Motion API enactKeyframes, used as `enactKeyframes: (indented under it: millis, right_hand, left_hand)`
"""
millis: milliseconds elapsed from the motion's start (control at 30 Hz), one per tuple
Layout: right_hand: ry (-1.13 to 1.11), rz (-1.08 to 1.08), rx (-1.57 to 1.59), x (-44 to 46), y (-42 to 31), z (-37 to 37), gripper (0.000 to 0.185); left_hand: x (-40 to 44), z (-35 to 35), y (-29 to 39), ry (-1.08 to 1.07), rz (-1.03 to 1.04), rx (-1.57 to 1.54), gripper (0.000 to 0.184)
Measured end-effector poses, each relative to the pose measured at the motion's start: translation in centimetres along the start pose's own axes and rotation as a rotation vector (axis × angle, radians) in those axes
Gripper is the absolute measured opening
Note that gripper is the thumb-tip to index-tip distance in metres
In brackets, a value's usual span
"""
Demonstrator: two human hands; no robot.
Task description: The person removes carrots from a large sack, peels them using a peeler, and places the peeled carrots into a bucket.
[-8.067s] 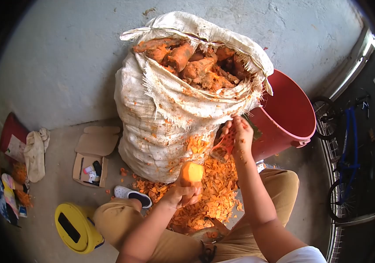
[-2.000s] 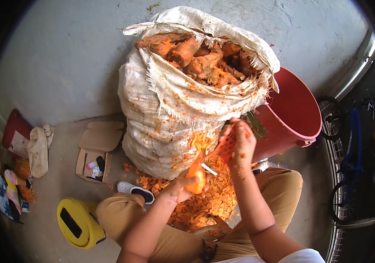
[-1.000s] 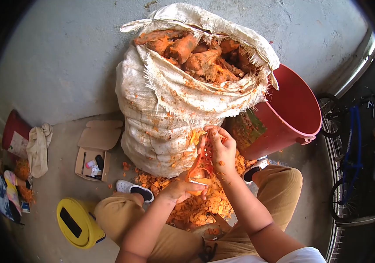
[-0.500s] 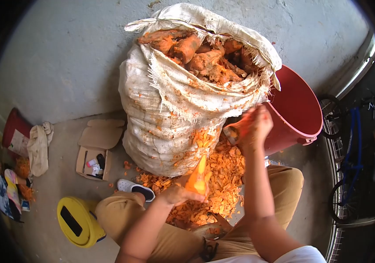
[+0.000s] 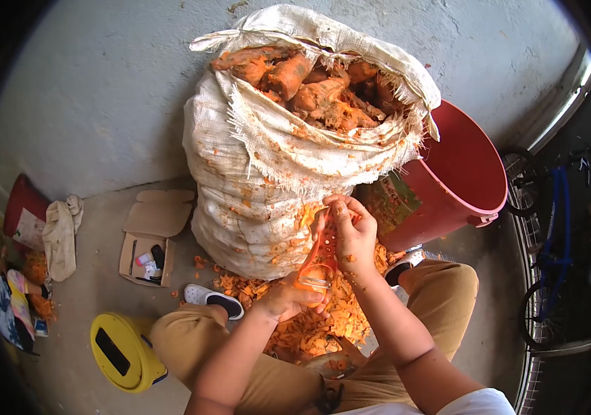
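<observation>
My left hand [image 5: 288,298] is closed round an orange root vegetable [image 5: 315,279], low between my knees. A red peeler with holes in its handle [image 5: 326,243] is gripped in my right hand [image 5: 352,232]; its blade end lies over the vegetable. Beneath both hands a heap of orange peelings [image 5: 333,318] covers the floor. Just beyond stands a large white woven sack [image 5: 240,200], full of rough, orange-brown roots [image 5: 320,97].
A red bucket [image 5: 458,176] stands right of the sack. An open cardboard box [image 5: 147,259] with small items and a yellow-lidded bucket [image 5: 119,349] are at the left. A dark bicycle with a blue frame [image 5: 558,228] is at the far right.
Since half a second ago, my right hand has swung down and left with the peeler, from beside the red bucket onto the vegetable. My left hand still holds the vegetable.
</observation>
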State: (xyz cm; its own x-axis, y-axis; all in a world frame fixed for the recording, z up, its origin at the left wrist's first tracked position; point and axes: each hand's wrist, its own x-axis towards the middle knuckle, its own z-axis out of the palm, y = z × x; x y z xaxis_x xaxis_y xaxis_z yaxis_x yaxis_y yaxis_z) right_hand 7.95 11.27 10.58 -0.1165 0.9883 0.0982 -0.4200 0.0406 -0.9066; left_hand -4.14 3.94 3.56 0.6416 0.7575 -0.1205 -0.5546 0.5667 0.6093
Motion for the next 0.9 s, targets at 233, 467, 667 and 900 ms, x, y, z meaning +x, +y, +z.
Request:
enactKeyframes:
  millis: [233, 467, 667, 900]
  right_hand:
    - [0.279, -0.080, -0.146, 2.9, 1.5, -2.6, 0.020]
    - [0.333, -0.281, 0.102, 5.2, -2.2, -7.3, 0.022]
    - [0.048, -0.137, 0.100, 0.5, -2.1, -1.2, 0.021]
    - [0.141, -0.152, -0.174, 0.3, -1.0, -0.7, 0.018]
  left_hand:
    - [-0.4, 0.4, 0.3, -0.072, 0.008, 0.028, 0.042]
    - [-0.9, 0.7, 0.7, -0.137, 0.033, 0.086, 0.036]
    - [-0.3, 0.0, 0.2, -0.075, 0.032, 0.115, 0.034]
    - [-0.6, 0.7, 0.4, -0.054, 0.043, 0.309, 0.034]
